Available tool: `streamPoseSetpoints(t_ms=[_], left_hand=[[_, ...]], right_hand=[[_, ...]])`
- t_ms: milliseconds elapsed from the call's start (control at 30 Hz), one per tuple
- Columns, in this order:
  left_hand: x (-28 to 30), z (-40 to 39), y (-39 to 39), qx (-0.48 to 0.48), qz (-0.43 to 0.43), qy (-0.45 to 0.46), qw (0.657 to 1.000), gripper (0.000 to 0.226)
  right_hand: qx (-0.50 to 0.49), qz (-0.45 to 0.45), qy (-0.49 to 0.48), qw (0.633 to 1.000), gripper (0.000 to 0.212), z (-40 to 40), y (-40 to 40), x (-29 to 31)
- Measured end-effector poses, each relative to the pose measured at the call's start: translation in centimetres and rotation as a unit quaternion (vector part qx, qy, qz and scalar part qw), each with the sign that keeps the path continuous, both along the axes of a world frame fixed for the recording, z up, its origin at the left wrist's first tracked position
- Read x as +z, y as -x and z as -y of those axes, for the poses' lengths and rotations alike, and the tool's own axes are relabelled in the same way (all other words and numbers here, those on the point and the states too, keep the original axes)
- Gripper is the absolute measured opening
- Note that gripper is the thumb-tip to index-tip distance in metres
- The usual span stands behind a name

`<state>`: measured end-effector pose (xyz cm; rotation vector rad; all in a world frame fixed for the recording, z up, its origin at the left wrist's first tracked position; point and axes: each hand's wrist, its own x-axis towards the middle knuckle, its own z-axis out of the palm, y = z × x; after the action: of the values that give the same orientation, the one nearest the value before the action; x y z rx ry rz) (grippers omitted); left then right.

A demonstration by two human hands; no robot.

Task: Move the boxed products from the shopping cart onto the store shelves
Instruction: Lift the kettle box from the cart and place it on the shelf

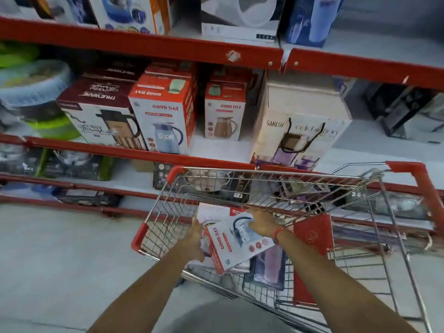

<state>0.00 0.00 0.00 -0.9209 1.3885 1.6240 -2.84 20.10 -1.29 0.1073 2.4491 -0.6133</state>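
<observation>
Now you're reaching into the shopping cart [283, 175], your left hand [195, 239] and right hand [260, 222] both clamping the ends of a Good Day jug box [230, 246] that is lying tilted in the basket. Under it, a white box [213, 212] and a purple pack [269, 267] are waiting, so you're midway. Matching Good Day boxes [163, 114] are standing on the middle shelf [120, 150], with a gap beside them.
</observation>
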Motion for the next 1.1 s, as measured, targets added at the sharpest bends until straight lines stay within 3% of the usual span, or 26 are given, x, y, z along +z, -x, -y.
streamPoseSetpoints(t_ms=[100,233,300,367,467,500,600,700,833,933,1100], left_hand=[[-0.3,-0.3,0.3,-0.014,0.01,-0.015,1.0,0.109],[0.6,-0.9,1.5,-0.018,-0.024,0.037,0.999,0.093],[1.3,-1.4,2.9,-0.012,-0.036,0.07,0.997,0.094],[0.8,-1.4,4.2,0.008,-0.065,0.063,0.996,0.101],[-6.2,-0.2,6.6,0.072,-0.056,0.073,0.993,0.132],[-5.5,-0.2,6.5,0.093,-0.026,0.082,0.992,0.131],[-1.2,-0.5,4.9,0.122,0.06,0.052,0.989,0.103],[0.6,-1.3,3.4,0.105,0.103,-0.056,0.988,0.107],[0.4,-2.6,3.2,0.08,0.07,-0.04,0.994,0.085],[0.4,-2.4,4.1,0.032,0.005,-0.004,0.999,0.074],[1.8,-0.9,6.0,0.032,-0.13,0.058,0.989,0.058]], right_hand=[[-0.107,0.078,0.028,0.991,0.066,-0.9,-0.4,-0.8],[-0.173,0.108,0.064,0.977,0.065,-2.2,-0.4,-1.5],[-0.205,0.12,0.059,0.97,0.051,-2.9,-0.4,-1.2],[-0.193,0.121,0.013,0.974,0.031,-3.5,-0.6,-0.7],[-0.145,0.079,-0.05,0.985,0.029,-3.5,-0.8,-0.7],[-0.168,0.067,-0.027,0.983,0.03,-3.4,-0.6,-1.2],[-0.211,0.077,0.084,0.971,0.037,-2.8,-0.3,-2.3],[-0.239,0.118,0.168,0.949,0.042,-1.4,-0.3,-1.7],[-0.245,0.141,0.186,0.941,0.048,-0.7,0.1,-1.6],[-0.3,0.167,0.243,0.907,0.049,-0.3,0.4,-0.7],[-0.354,0.108,0.295,0.881,0.056,1.2,0.8,3.9]])
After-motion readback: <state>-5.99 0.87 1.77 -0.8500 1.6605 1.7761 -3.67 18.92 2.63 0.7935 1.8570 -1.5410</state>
